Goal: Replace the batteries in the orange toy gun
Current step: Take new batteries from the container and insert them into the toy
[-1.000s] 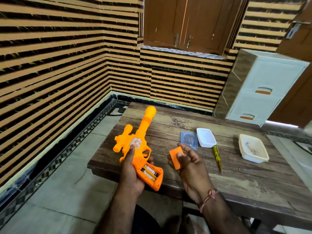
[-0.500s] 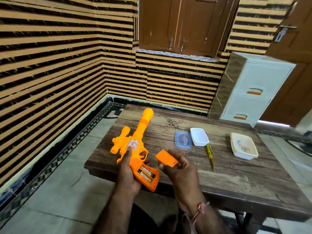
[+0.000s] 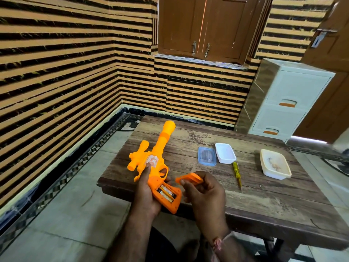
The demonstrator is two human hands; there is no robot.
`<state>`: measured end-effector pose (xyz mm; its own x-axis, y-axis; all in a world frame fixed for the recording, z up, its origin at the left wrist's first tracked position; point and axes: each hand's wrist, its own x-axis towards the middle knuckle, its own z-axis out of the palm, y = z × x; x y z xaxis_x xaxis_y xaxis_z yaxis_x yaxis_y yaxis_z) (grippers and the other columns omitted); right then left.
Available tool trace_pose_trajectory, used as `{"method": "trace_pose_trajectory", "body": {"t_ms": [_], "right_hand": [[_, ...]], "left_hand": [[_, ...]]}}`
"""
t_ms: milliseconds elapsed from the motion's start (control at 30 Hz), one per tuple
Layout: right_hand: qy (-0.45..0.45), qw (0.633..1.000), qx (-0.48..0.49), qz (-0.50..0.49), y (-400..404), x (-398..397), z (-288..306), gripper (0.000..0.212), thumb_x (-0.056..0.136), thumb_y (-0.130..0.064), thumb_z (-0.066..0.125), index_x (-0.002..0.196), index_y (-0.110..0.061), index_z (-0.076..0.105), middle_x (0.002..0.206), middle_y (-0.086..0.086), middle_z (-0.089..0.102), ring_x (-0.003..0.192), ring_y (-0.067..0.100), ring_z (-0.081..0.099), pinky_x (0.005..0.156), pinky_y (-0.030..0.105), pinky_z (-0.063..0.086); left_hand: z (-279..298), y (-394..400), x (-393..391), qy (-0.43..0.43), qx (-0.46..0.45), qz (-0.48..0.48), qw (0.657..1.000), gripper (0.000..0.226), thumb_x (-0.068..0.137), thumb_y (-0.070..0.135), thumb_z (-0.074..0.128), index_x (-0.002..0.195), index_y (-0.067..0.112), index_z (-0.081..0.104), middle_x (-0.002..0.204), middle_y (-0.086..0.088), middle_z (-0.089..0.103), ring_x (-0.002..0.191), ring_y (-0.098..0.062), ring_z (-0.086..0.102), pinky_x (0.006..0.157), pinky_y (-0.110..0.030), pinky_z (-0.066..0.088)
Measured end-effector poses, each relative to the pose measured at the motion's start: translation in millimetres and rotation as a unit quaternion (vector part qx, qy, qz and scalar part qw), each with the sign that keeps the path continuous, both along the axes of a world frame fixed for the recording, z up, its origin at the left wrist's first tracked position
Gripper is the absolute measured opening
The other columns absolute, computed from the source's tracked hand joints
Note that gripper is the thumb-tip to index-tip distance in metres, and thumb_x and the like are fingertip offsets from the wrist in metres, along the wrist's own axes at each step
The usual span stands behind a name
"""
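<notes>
My left hand (image 3: 146,193) grips the orange toy gun (image 3: 154,154) by its handle at the near left corner of the wooden table (image 3: 264,201), barrel pointing away. The handle's battery compartment is uncovered, and two batteries (image 3: 167,193) lie side by side inside it. My right hand (image 3: 204,193) pinches the loose orange battery cover (image 3: 188,179) just right of the handle, tilted nearly flat and apart from the gun.
A yellow screwdriver (image 3: 237,173) lies right of my right hand. Behind it sit a blue-rimmed lid (image 3: 206,156) and a small white tub (image 3: 225,153). A cream tub (image 3: 275,166) holding small items stands further right. A white drawer unit (image 3: 287,103) stands beyond the table.
My right hand has turned the battery cover from upright to nearly flat and brought it closer to the gun's handle. My left hand keeps its grip on the gun.
</notes>
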<state>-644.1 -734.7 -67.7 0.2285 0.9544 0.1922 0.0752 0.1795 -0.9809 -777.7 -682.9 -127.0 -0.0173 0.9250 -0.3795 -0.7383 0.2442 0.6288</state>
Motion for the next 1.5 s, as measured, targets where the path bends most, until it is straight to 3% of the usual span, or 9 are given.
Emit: {"method": "trace_pose_trajectory", "body": {"t_ms": [100, 233, 400, 500, 600, 867, 1200, 1367, 1500], "right_hand": [[-0.121, 0.99, 0.067, -0.038, -1.3, 1.8, -12.6, 0.02, 0.081, -0.002, 0.073, 0.085, -0.021, 0.069, 0.076, -0.005, 0.07, 0.071, 0.01, 0.067, 0.064, 0.029, 0.055], [-0.347, 0.918, 0.181, -0.065, -7.6, 6.2, -24.8, 0.017, 0.083, -0.017, 0.058, 0.096, -0.025, 0.067, 0.089, -0.007, 0.06, 0.084, 0.017, 0.055, 0.074, 0.031, 0.045], [-0.458, 0.862, 0.209, -0.06, -12.9, -8.1, -24.8, 0.032, 0.081, -0.019, 0.049, 0.112, -0.022, 0.058, 0.092, 0.0, 0.059, 0.075, 0.022, 0.059, 0.054, 0.032, 0.051], [-0.535, 0.799, 0.26, -0.088, -13.0, -12.2, -23.9, 0.009, 0.081, -0.016, 0.06, 0.089, -0.017, 0.063, 0.079, 0.001, 0.059, 0.065, 0.024, 0.055, 0.046, 0.036, 0.044], [-0.538, 0.785, 0.29, -0.104, -10.3, -12.4, -26.9, 0.013, 0.078, -0.007, 0.068, 0.072, -0.014, 0.06, 0.076, 0.005, 0.058, 0.064, 0.026, 0.052, 0.049, 0.038, 0.039], [-0.528, 0.79, 0.301, -0.076, -3.4, -14.4, -38.9, 0.014, 0.077, -0.005, 0.067, 0.071, -0.013, 0.058, 0.078, 0.008, 0.059, 0.069, 0.028, 0.053, 0.054, 0.038, 0.04], [-0.529, 0.799, 0.285, -0.017, -3.6, -15.6, -52.2, 0.003, 0.083, -0.009, 0.066, 0.085, -0.012, 0.067, 0.092, 0.008, 0.063, 0.082, 0.03, 0.058, 0.068, 0.041, 0.049], [-0.513, 0.807, 0.292, -0.02, -1.4, -16.0, -59.1, 0.022, 0.082, -0.009, 0.071, 0.103, -0.005, 0.068, 0.101, 0.012, 0.065, 0.088, 0.032, 0.06, 0.075, 0.042, 0.052], [-0.528, 0.81, 0.253, -0.027, -0.6, -13.4, -57.1, 0.027, 0.079, -0.015, 0.072, 0.105, -0.014, 0.065, 0.115, 0.013, 0.062, 0.099, 0.033, 0.058, 0.081, 0.04, 0.049]], "left_hand": [[4.8, -1.6, 2.1, -0.002, 0.011, 0.002, 1.0, 0.08, 0.078, 0.058, 0.057, 0.128, -0.004, 0.057, 0.079, -0.017, 0.064, 0.07, -0.028, 0.063, 0.07, -0.038, 0.051], [6.8, -1.1, 6.0, -0.023, 0.024, 0.004, 0.999, 0.08, 0.079, 0.058, 0.06, 0.131, -0.002, 0.053, 0.082, -0.017, 0.062, 0.071, -0.026, 0.062, 0.068, -0.037, 0.053], [9.1, -1.8, 8.4, -0.053, 0.049, -0.023, 0.997, 0.064, 0.081, 0.059, 0.056, 0.118, 0.007, 0.056, 0.083, -0.014, 0.059, 0.074, -0.025, 0.06, 0.067, -0.037, 0.053], [11.5, -2.6, 10.5, -0.056, 0.047, -0.029, 0.997, 0.054, 0.083, 0.059, 0.053, 0.101, 0.008, 0.058, 0.082, -0.013, 0.058, 0.072, -0.024, 0.059, 0.068, -0.036, 0.051], [8.2, -1.4, 11.0, -0.058, 0.037, -0.022, 0.997, 0.056, 0.079, 0.059, 0.058, 0.105, 0.009, 0.058, 0.083, -0.013, 0.059, 0.074, -0.024, 0.059, 0.07, -0.036, 0.05], [2.8, 2.3, 13.0, -0.063, 0.051, -0.015, 0.997, 0.051, 0.087, 0.056, 0.056, 0.104, 0.008, 0.058, 0.084, -0.015, 0.056, 0.075, -0.026, 0.057, 0.072, -0.038, 0.047], [14.9, -2.6, 10.5, -0.06, 0.042, 0.015, 0.997, 0.045, 0.093, 0.051, 0.049, 0.097, 0.007, 0.062, 0.074, -0.013, 0.064, 0.065, -0.023, 0.062, 0.071, -0.038, 0.048], [16.2, -4.7, 8.9, -0.07, 0.056, -0.011, 0.996, 0.048, 0.093, 0.053, 0.048, 0.098, 0.007, 0.06, 0.078, -0.014, 0.06, 0.065, -0.022, 0.06, 0.068, -0.035, 0.047], [14.2, -4.4, 8.5, -0.066, 0.075, -0.026, 0.995, 0.051, 0.091, 0.055, 0.049, 0.104, 0.007, 0.058, 0.079, -0.013, 0.058, 0.067, -0.022, 0.06, 0.067, -0.034, 0.049]]}}
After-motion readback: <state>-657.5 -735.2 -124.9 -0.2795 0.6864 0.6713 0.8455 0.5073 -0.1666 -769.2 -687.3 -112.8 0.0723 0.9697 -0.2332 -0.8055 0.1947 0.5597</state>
